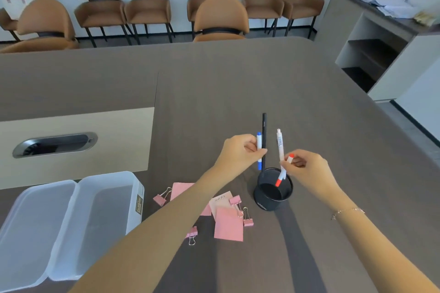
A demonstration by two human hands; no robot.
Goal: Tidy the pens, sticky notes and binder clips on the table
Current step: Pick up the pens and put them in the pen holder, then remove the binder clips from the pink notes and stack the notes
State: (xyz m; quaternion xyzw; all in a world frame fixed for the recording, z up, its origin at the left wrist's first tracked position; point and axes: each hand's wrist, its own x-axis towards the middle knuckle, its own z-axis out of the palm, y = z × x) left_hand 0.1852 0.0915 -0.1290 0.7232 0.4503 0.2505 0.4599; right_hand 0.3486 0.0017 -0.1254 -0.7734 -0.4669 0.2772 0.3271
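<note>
My left hand [240, 153] grips a blue-capped pen [259, 143] and a long black pen [264, 131], both upright just left of a black pen cup [273, 194]. My right hand [309, 169] holds a white pen [279, 141] and a red-tipped pen [282, 177] whose lower end dips into the cup's mouth. Pink sticky notes [228, 225] lie on the table below my left forearm. Several pink binder clips, such as one [160, 198] at the left and one [247, 220] at the right, lie scattered around them.
A clear plastic box [112, 200] and its lid [35, 226] sit at the front left. A metal cable port [54, 145] is set in a beige panel. Brown chairs [220, 18] line the table's far side. A cabinet [381, 38] stands at the right.
</note>
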